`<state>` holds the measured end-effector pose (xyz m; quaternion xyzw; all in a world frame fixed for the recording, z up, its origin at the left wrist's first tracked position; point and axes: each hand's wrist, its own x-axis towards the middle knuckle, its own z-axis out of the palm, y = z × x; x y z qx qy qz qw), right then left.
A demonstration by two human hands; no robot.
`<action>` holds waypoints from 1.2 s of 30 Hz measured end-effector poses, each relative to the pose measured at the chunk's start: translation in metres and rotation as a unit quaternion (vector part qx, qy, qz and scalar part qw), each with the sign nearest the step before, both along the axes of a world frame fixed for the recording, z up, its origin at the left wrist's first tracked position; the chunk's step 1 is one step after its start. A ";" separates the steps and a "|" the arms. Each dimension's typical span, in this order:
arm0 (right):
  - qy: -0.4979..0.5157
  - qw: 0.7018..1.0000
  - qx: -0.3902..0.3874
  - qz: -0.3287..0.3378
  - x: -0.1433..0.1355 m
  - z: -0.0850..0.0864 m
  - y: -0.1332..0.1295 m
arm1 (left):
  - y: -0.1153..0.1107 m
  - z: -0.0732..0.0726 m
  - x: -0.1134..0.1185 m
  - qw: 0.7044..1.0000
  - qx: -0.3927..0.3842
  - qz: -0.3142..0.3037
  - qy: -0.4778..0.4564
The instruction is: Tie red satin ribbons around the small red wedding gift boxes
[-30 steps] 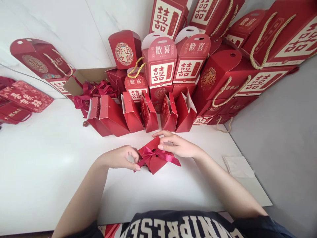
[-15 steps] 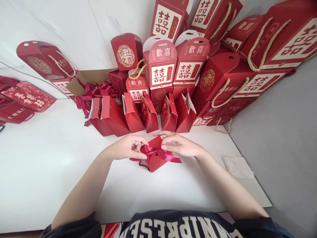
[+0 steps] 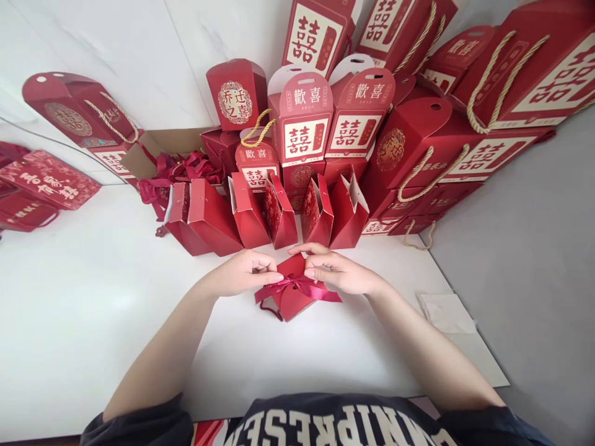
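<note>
A small red box [image 3: 294, 305] is placed on the white table [image 3: 116, 310], between the hands and in front of a row of 6 upright red cartons [image 3: 216, 220]. Its top is crossed by a pink ribbon [image 3: 326, 293], which is tied in a bow [image 3: 297, 284], with a tail spread to each side. By the left hand [image 3: 246, 272], the ribbon is pinched close to the knot, thumb and fingertips brought together. The right hand [image 3: 338, 271] is held at the box's opposite side, its index finger stretched out at the far corner and its thumb and other fingers curled narrowly beside the bow; whether ribbon is gripped there cannot be told. Behind the row, larger gift boxes [image 3: 304, 127] are stacked near the wall [image 3: 139, 49], and loose ribbons [image 3: 193, 167] are piled in a cardboard box [image 3: 142, 162]. A pale sheet [image 3: 449, 313] is laid near the table's right edge.
</note>
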<state>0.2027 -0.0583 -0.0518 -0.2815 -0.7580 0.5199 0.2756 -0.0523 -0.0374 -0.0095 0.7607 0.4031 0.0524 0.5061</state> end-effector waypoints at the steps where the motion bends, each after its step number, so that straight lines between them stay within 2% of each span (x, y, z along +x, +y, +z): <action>1: 0.002 1.000 0.005 -0.001 0.001 0.000 0.000 | -0.001 -0.001 0.000 1.000 0.006 -0.001 0.001; 9: 0.025 0.999 0.029 -0.021 0.006 -0.007 -0.003 | 0.000 -0.021 -0.012 0.998 0.049 -0.005 -0.036; 15: 0.050 0.998 0.014 -0.029 0.007 -0.024 0.000 | 0.008 -0.048 -0.018 0.987 -0.004 0.027 -0.156; 17: 0.058 0.998 -0.002 -0.022 0.007 -0.028 0.001 | 0.010 -0.053 -0.018 0.984 -0.017 0.026 -0.174; 20: 0.070 0.997 -0.029 -0.023 0.006 -0.030 0.002 | 0.012 -0.047 -0.016 0.986 -0.027 0.023 -0.161; 27: 0.067 0.996 -0.034 -0.048 0.007 -0.011 0.004 | 0.002 -0.007 -0.004 0.997 -0.053 0.040 -0.030; 28: 0.063 0.996 -0.030 -0.051 0.006 -0.007 0.005 | -0.001 -0.004 0.000 0.998 -0.031 0.048 -0.008; 30: 0.056 0.997 -0.023 -0.050 0.002 -0.002 0.007 | -0.007 -0.002 0.010 0.994 0.062 0.081 0.050; 33: 0.060 0.997 -0.015 -0.050 -0.007 0.002 0.012 | -0.014 -0.004 0.025 0.956 0.217 0.134 0.143; 36: 0.056 0.996 0.007 -0.063 -0.016 0.003 0.016 | -0.014 -0.007 0.032 0.935 0.262 0.140 0.193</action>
